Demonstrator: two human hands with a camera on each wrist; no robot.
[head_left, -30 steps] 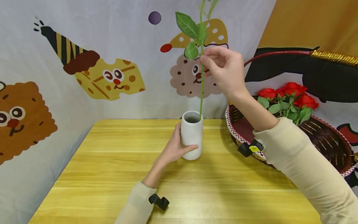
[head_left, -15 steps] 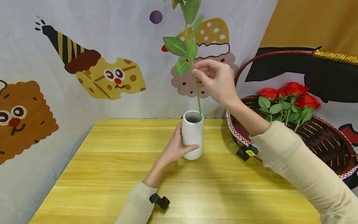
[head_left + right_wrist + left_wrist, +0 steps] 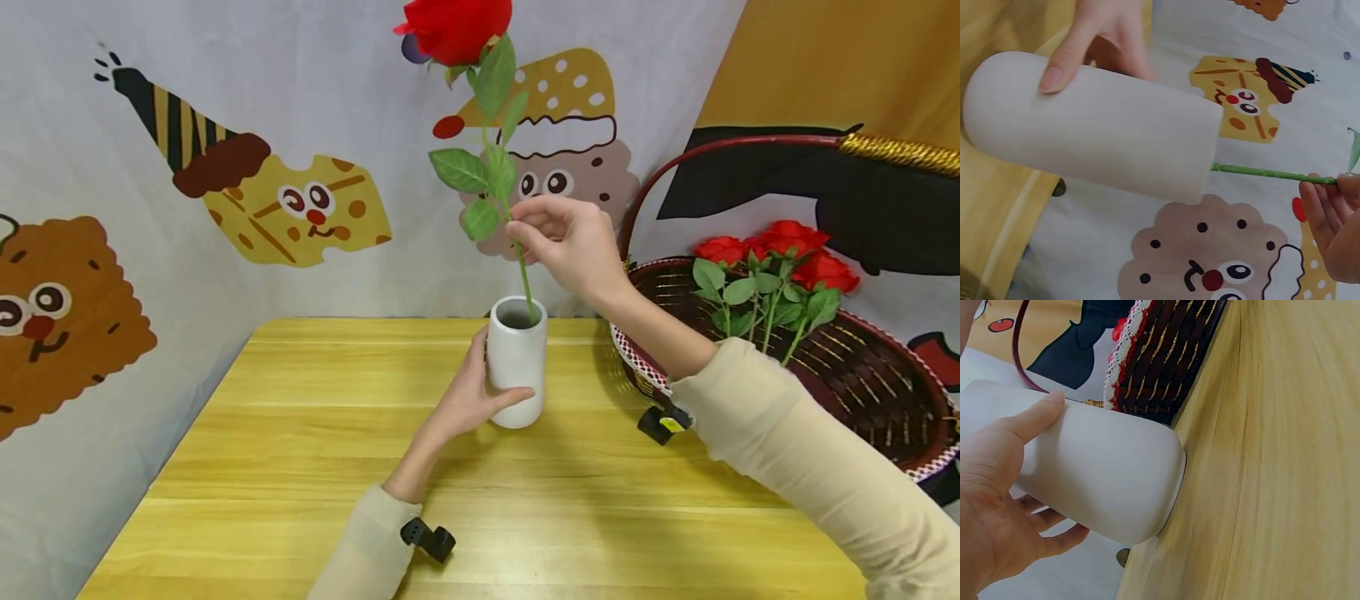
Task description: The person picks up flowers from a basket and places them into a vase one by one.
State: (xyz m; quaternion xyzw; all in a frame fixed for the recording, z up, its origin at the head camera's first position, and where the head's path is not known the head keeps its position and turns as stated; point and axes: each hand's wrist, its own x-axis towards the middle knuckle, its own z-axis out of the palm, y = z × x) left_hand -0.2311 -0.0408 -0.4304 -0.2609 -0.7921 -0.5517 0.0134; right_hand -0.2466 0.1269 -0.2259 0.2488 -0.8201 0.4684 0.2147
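A white cylindrical vase [image 3: 516,367] stands upright near the table's back edge. My left hand [image 3: 468,396] holds its side, thumb across the front and fingers curled behind it, as the left wrist view also shows. Above it, my right hand [image 3: 573,242] pinches the green stem [image 3: 524,279] of a red rose [image 3: 457,29] between thumb and fingertips, just below the lower leaves. The stem's lower end is inside the vase mouth, hidden by the wall; the bloom leans left and is cut off at the top of the head view.
A dark woven basket [image 3: 862,400] with white lace trim and a tall handle stands at the right. Several red roses [image 3: 787,242] lie in it. The wooden table [image 3: 300,467] meets a cartoon-printed cloth [image 3: 337,75] behind.
My right hand has moved down and slightly left with the rose, so its stem sits lower into the vase and the bloom has come into view. My left hand stays on the vase.
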